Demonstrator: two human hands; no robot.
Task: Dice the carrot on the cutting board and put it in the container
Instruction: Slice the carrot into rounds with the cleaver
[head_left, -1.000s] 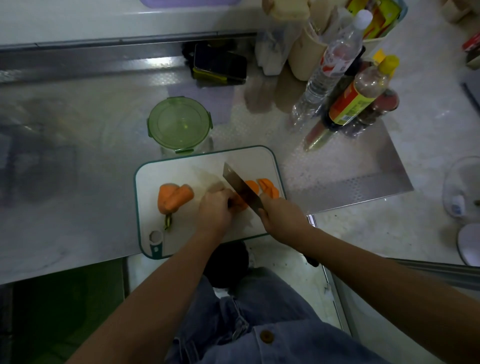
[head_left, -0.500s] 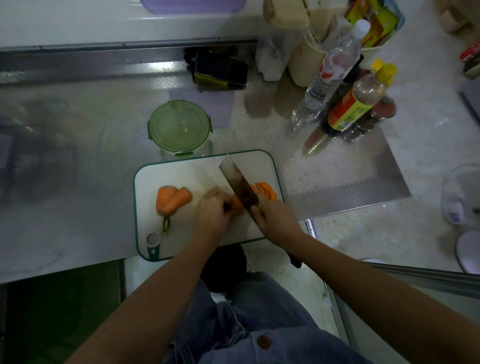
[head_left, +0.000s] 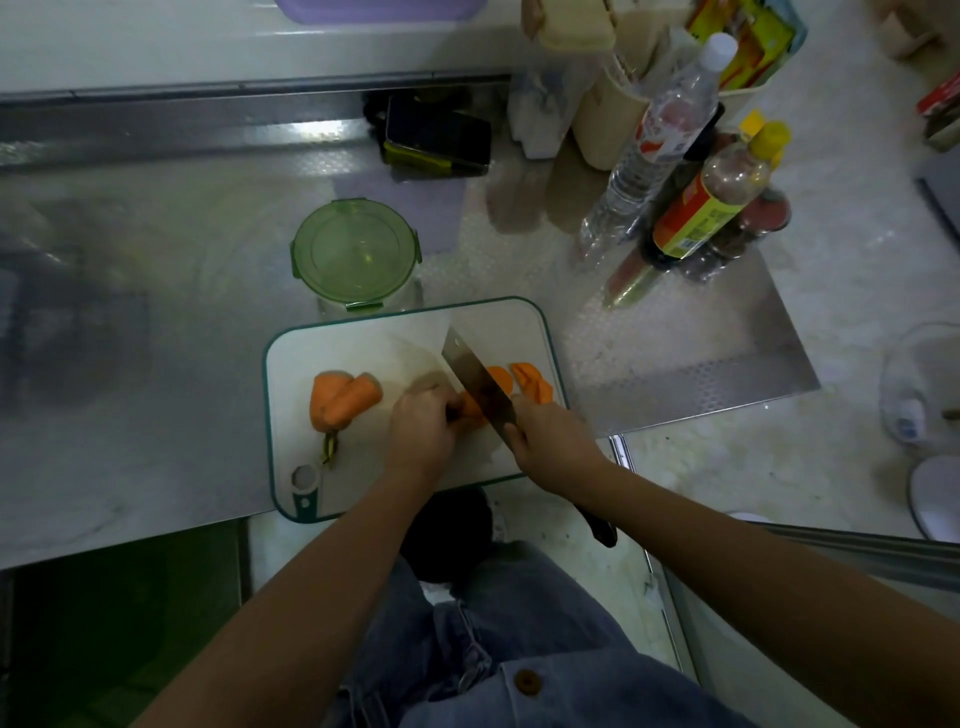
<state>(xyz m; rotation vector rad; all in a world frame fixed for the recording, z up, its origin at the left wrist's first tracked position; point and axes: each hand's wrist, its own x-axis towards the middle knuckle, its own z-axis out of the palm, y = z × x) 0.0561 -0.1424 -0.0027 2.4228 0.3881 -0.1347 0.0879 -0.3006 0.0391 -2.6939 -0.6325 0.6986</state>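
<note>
So that it cannot roll, my left hand (head_left: 423, 426) curls onto the carrot (head_left: 470, 408) at mid-frame on the cutting board (head_left: 363, 343), while my right hand (head_left: 550, 441) wraps closed round the cleaver (head_left: 475, 379).

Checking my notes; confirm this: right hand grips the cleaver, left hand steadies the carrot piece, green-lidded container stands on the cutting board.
Not quite: in the head view the green-lidded container stands on the counter beyond the cutting board, not on it. The right hand gripping the cleaver and left hand steadying the carrot piece are right.
</note>
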